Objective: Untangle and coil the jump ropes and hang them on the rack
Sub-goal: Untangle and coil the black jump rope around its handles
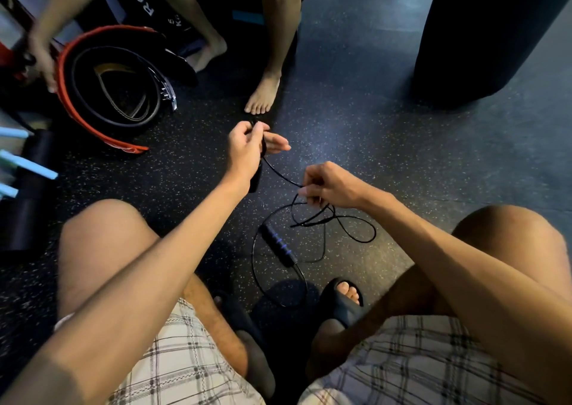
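A thin black jump rope (312, 219) lies in loose tangled loops on the speckled floor between my knees. One black handle with blue rings (278, 245) rests on the floor. My left hand (247, 147) is raised and grips the other black handle, which hangs below the palm. From there the cord runs taut down to my right hand (325, 186), which pinches the cord just above the tangle. No rack is in view.
Another person sits opposite, a bare foot (263, 95) on the floor, a hand on a round red-rimmed bin (102, 95) of coiled belts at upper left. A large black punching bag (483, 33) stands upper right. Dark rollers and pale blue bars (28, 166) lie at left.
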`<action>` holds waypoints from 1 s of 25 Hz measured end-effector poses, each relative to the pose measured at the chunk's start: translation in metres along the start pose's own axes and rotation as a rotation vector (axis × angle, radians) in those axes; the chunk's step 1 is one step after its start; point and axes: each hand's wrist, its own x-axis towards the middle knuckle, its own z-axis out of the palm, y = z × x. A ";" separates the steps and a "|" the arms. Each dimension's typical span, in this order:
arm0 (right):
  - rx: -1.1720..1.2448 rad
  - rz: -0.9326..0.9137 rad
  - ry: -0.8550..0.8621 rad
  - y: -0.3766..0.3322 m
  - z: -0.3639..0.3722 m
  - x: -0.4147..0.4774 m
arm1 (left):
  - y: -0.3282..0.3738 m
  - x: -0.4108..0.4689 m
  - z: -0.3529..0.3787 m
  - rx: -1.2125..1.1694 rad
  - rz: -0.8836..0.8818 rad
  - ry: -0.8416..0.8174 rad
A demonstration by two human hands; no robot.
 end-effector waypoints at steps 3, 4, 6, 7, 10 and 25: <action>-0.073 -0.096 0.121 -0.006 -0.007 -0.002 | -0.006 -0.004 0.003 0.306 0.034 -0.093; -0.090 -0.123 0.169 -0.009 -0.009 -0.002 | -0.008 -0.005 0.004 0.403 0.029 -0.131; -0.124 -0.169 0.275 -0.012 -0.015 -0.003 | -0.010 -0.008 0.007 0.532 -0.014 -0.232; -0.138 -0.191 0.318 -0.013 -0.017 -0.003 | -0.010 -0.010 0.009 0.554 -0.049 -0.293; -0.191 -0.226 0.384 -0.010 -0.021 -0.004 | -0.006 -0.013 0.014 0.486 -0.161 -0.455; -0.593 0.345 -0.049 0.054 -0.016 -0.003 | 0.007 -0.001 -0.011 -0.394 -0.551 -0.318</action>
